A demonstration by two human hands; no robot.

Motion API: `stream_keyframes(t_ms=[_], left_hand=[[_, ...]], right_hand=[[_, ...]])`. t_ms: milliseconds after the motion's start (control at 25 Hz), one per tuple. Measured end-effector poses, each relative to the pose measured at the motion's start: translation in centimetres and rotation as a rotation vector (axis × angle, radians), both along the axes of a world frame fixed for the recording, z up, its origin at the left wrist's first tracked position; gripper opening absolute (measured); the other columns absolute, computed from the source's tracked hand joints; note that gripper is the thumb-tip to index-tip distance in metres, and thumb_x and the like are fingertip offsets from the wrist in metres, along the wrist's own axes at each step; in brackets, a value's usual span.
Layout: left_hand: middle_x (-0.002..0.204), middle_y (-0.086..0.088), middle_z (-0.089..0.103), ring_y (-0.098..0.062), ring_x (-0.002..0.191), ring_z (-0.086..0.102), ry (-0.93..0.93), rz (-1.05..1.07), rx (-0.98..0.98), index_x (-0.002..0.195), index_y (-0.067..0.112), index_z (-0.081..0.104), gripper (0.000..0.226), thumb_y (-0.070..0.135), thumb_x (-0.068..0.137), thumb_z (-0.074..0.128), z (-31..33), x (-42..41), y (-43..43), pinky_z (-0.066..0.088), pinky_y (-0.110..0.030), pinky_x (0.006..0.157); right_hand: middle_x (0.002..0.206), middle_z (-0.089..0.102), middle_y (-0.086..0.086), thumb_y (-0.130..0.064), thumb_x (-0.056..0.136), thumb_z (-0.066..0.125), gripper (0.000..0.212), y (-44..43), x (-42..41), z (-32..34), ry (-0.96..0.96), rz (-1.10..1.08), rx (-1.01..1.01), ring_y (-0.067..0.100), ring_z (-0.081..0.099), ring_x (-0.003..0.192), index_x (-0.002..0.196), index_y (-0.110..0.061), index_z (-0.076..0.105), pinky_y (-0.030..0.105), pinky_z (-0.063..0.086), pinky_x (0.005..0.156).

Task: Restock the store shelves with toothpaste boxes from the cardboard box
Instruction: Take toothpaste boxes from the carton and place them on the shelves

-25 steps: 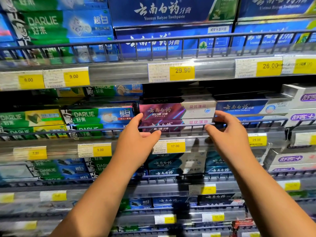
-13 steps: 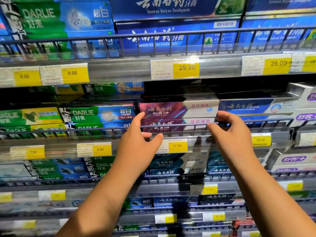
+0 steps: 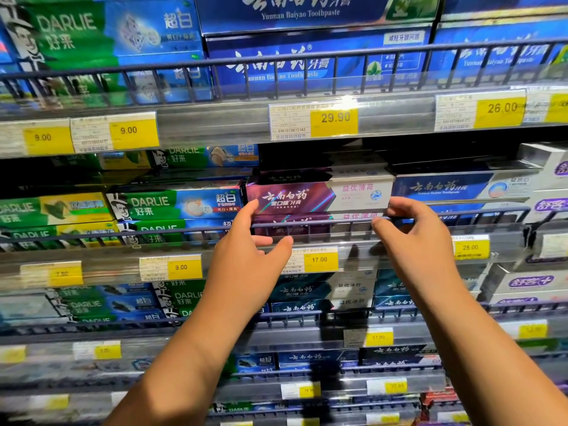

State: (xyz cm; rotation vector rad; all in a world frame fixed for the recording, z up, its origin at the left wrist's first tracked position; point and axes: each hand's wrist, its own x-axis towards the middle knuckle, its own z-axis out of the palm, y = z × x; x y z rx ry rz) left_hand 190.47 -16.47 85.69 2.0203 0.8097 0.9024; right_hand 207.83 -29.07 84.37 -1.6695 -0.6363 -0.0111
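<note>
The purple toothpaste box (image 3: 307, 196) was glossy printed card with a foil-like streak that caught the light, its pale end smoother and duller. The green Darlie boxes (image 3: 172, 204) and the big blue boxes (image 3: 307, 13) on the top shelf were glossy card too, with soft reflections. The white boxes (image 3: 547, 167) at the right had a pearly, satin sheen. The fence rail (image 3: 307, 223) along each shelf edge was thin metal wire under dark, matt paint. The price strip (image 3: 215, 124) was clear, smooth plastic with bright glare over a grey metal edge. The price label (image 3: 319, 259) behind it was flat matt paper, yellow and white.
</note>
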Motion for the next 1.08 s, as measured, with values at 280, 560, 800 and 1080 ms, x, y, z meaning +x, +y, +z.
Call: stream_keyframes(t_ms=[280, 560, 800, 1080], left_hand=[[0.108, 0.029, 0.043, 0.002, 0.101, 0.057, 0.01, -0.023, 0.006, 0.146, 0.043, 0.022, 0.077, 0.041, 0.083, 0.067, -0.19, -0.25, -0.16, 0.051, -0.036, 0.093], [0.101, 0.037, 0.042, -0.008, 0.113, 0.057, -0.057, -0.018, -0.012, 0.143, 0.046, 0.028, 0.072, 0.039, 0.084, 0.067, -0.34, -0.28, -0.15, 0.05, -0.041, 0.097], [0.095, 0.041, 0.041, -0.008, 0.112, 0.058, -0.07, -0.008, -0.037, 0.143, 0.044, 0.031, 0.07, 0.037, 0.084, 0.068, -0.4, -0.14, 0.0, 0.048, -0.04, 0.098], [0.096, 0.04, 0.043, -0.007, 0.111, 0.059, -0.116, -0.018, -0.064, 0.142, 0.042, 0.035, 0.066, 0.033, 0.085, 0.067, -0.53, -0.63, -0.29, 0.049, -0.04, 0.099]], right_hand=[[0.1, 0.053, -0.008, -0.022, 0.082, 0.064, 0.04, -0.16, -0.08, 0.42, -0.117, -0.025, -0.088, 0.015, 0.056, 0.092, 0.121, -0.021, 0.059, 0.038, 0.05, 0.087], [0.115, 0.056, -0.001, -0.023, 0.084, 0.063, 0.045, -0.4, 0.09, 0.22, -0.098, 0.0, -0.076, 0.008, 0.058, 0.094, 0.128, -0.019, 0.056, 0.041, 0.052, 0.091], [0.116, 0.054, 0.0, -0.023, 0.085, 0.063, 0.044, -0.39, 0.27, 0.02, -0.1, -0.01, -0.073, 0.014, 0.058, 0.095, 0.128, -0.02, 0.054, 0.044, 0.051, 0.091], [0.116, 0.057, 0.002, -0.025, 0.083, 0.063, 0.042, -0.11, 0.35, -0.05, -0.095, -0.001, -0.067, 0.013, 0.06, 0.092, 0.124, -0.023, 0.055, 0.045, 0.053, 0.087]])
